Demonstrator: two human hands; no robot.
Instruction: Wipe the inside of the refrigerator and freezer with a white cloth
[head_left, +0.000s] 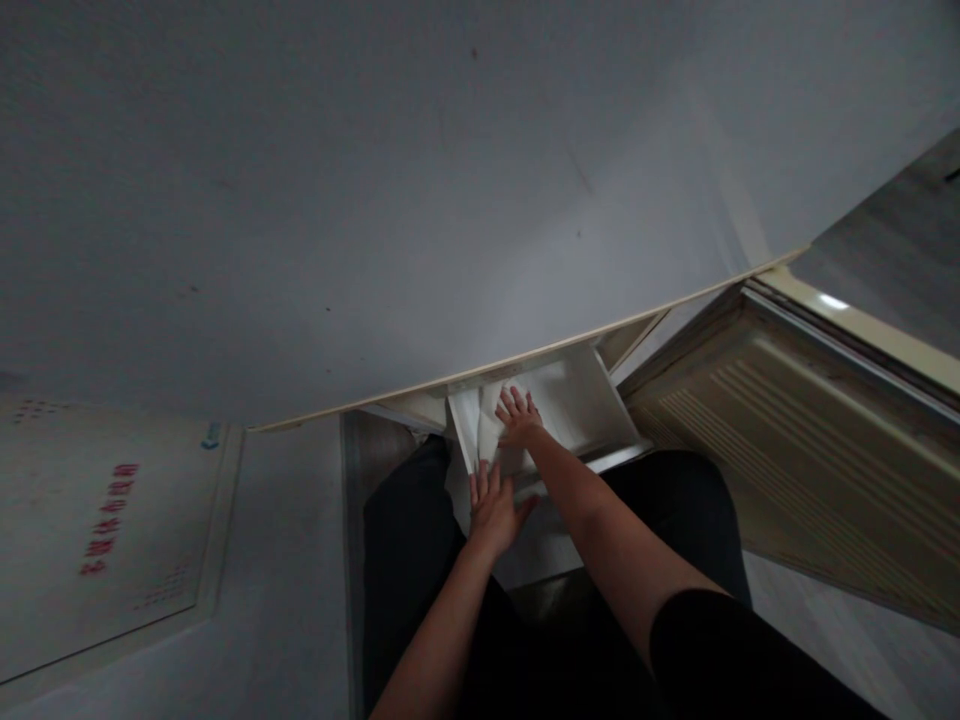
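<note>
A white pulled-out drawer [592, 405] sits low in front of me, under the cream edge of a fridge body. My right hand [517, 415] lies flat with fingers spread on a white cloth or paper [487, 425] at the drawer's left side. My left hand [491, 505] rests with straight fingers on the drawer's near front rim, just below the right hand. Both forearms reach down over my dark trousers.
An open fridge door [795, 440] with ribbed cream lining hangs at the right. A grey wall [375, 200] fills the upper view. A pale panel with red lettering [105, 520] is at lower left. My dark-clothed legs [412, 540] flank the drawer.
</note>
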